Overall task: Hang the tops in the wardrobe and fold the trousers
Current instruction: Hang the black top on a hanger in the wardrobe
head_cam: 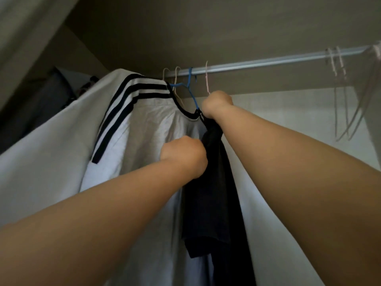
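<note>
I look up into the wardrobe at the metal rail [268, 62]. A white top with three black shoulder stripes [132, 112] hangs on a blue hanger [190, 87] hooked on the rail. Right of it hangs a dark top [212, 182]. My right hand [216, 104] is closed at the dark top's upper end, just below a pale hanger hook [206, 79]. My left hand [184, 155] is closed on the dark top's left edge, lower down, against the white top. The fingers of both hands are hidden behind the fists.
Two more pale hanger hooks [171, 77] sit on the rail left of the blue hanger. Several empty pale hangers [340, 89] hang at the rail's right end. A white garment [37, 151] fills the left; the wardrobe's back wall [288, 120] is behind.
</note>
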{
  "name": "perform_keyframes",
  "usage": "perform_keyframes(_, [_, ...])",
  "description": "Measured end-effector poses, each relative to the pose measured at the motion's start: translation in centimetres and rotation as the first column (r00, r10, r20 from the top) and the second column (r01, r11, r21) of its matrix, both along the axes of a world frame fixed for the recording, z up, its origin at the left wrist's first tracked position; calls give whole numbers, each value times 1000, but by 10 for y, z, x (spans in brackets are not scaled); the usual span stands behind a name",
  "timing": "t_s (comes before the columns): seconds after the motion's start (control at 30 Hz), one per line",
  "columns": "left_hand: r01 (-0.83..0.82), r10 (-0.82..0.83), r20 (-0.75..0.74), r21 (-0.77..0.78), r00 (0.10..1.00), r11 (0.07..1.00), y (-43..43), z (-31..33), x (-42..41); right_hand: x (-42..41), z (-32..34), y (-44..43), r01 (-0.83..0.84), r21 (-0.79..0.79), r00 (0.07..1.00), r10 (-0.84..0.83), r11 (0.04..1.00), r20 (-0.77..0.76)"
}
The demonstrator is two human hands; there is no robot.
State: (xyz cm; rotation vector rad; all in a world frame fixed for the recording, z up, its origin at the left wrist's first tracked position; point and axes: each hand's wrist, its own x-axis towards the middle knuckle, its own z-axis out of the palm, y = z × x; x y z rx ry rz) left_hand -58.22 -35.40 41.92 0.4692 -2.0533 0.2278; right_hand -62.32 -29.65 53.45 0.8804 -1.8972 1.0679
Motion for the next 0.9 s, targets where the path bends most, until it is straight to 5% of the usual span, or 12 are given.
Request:
perform_keyframes(0.13, [-9,-3,-153,-73,988,997,-1,-12,25,23,-3,-24,-252,121,968,248,960,48])
perform_keyframes(0.33, [131,-94,-279,115,956,985,-20,-15,66,34,-19,-25,-475,129,877,455,871,156])
perform_keyframes(0.6, [-43,44,-10,69,999,997,-19,-59,88,21,-99,-10,-526,169,832,463,834,304])
perform_keyframes(0.9, [-332,330,207,-24,921,943,-9,-121,103,-10,-223,2,-577,282,797,451,767,402])
